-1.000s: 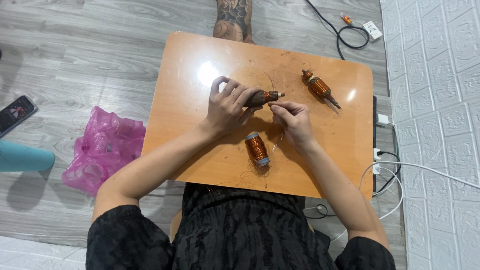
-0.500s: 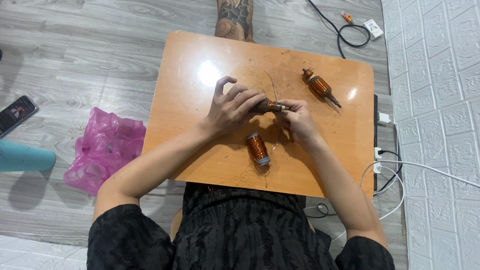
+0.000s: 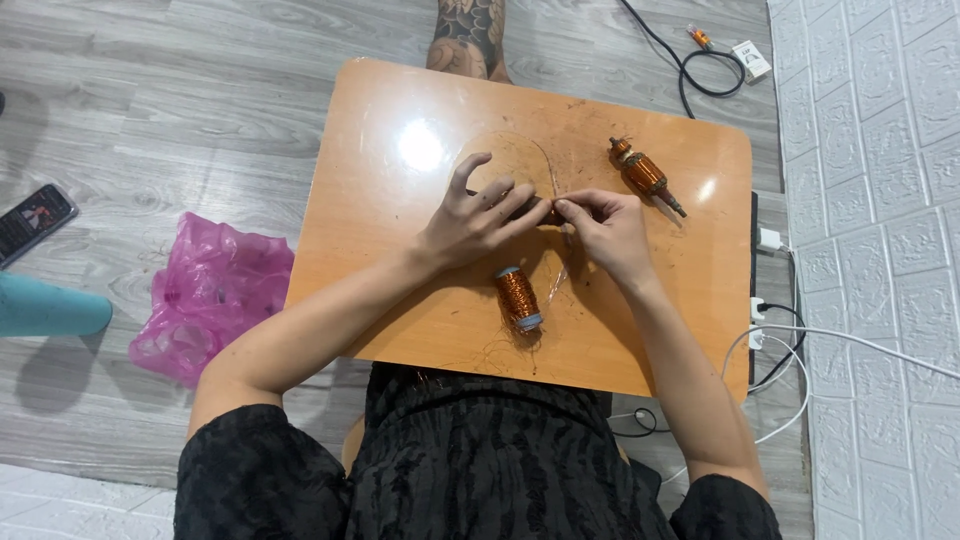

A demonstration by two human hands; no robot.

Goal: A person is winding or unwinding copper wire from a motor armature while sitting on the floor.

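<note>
Copper-wound part, mostly hidden, is pinched between both hands, left hand (image 3: 478, 220) and right hand (image 3: 602, 230).

A pink plastic bag (image 3: 210, 295) and a phone (image 3: 32, 220) lie on the floor.

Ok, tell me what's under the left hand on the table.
The left hand covers a dark part; only its end shows by the right hand fingertips. The rest is hidden. Fine wire loops across the table beside it.

On the table (image 3: 380, 250), a wire spool (image 3: 519, 298) lies nearer the person than both hands, a motor armature (image 3: 643, 174) farther right
</note>
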